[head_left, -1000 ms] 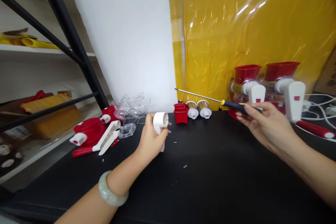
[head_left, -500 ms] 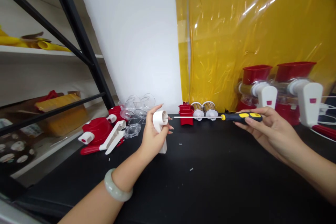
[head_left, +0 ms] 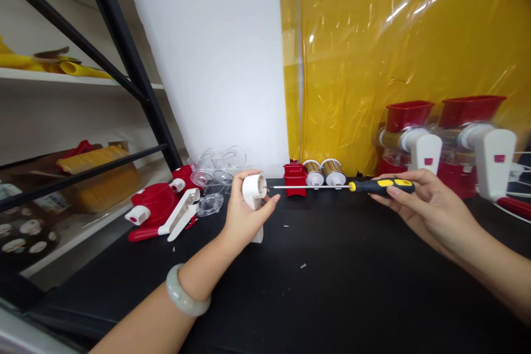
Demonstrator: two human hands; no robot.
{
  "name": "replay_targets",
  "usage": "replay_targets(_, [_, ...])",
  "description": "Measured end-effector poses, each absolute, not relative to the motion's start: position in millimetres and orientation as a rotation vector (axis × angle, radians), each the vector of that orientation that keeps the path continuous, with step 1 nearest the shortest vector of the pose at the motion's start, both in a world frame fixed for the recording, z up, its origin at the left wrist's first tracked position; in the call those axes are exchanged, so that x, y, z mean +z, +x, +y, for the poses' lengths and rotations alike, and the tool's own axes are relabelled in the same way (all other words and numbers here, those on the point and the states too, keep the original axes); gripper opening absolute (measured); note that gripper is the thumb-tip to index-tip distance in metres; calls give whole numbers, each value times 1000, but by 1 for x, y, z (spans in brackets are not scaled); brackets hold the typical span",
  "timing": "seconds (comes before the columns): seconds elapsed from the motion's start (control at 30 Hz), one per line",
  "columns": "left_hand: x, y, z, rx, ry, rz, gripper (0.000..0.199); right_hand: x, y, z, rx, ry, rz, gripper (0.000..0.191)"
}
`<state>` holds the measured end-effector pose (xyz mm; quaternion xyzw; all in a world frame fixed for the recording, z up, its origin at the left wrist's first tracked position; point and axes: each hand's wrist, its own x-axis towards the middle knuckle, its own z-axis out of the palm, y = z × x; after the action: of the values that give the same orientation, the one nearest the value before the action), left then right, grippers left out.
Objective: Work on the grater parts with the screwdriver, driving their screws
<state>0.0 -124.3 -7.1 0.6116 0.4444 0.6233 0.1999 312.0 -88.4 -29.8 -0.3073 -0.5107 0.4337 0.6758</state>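
Observation:
My left hand [head_left: 243,207] is wrapped round a white plastic crank-handle part [head_left: 251,191], whose round open end faces right. Its thumb points out to the right, off the part. In my right hand [head_left: 423,196] is a screwdriver [head_left: 381,185] with a black and yellow handle, held level by the fingertips. The shaft reaches left across to the round opening, and a small screw seems to sit at its tip; whether the tip touches the part is hard to tell. A loose screw [head_left: 303,266] lies on the black table below, with another small screw [head_left: 286,226] farther back.
To the left lie a red base [head_left: 153,204], a red-and-white crank handle [head_left: 166,227] and clear plastic parts [head_left: 213,177]. Red pushers [head_left: 295,180] and metal grater drums [head_left: 323,172] stand at the back. Two assembled rotary graters [head_left: 495,149] are at right. A shelf rack [head_left: 136,66] borders the left.
The left thumb has lifted and stretched out to the right from the white part. The screwdriver stays level at the opening. The view has shifted slightly.

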Motion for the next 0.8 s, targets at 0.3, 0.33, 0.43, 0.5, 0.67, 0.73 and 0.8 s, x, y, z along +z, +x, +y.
replay_targets(0.3, [-8,1,-124,1739,1678,1221,53,-28,310,-91,994,-704,-1140,37])
replay_targets(0.33, [-8,2,-124,1742,1670,1213,52,-28,310,-91,988,-706,-1139,37])
replay_targets(0.43, [-7,2,-124,1770,1664,1199,50,-27,310,-90,966,-704,-1136,36])
replay_targets(0.5, [-7,2,-123,1784,1673,1199,49,-27,311,-90,960,-699,-1139,36])
replay_targets(0.67, [-8,1,-123,1786,1691,1204,49,-27,310,-91,964,-701,-1135,37])
replay_targets(0.73, [-9,1,-123,1783,1690,1200,49,-27,309,-91,970,-706,-1125,38])
replay_targets(0.8, [-9,1,-123,1784,1687,1194,48,-26,309,-91,978,-709,-1119,38])
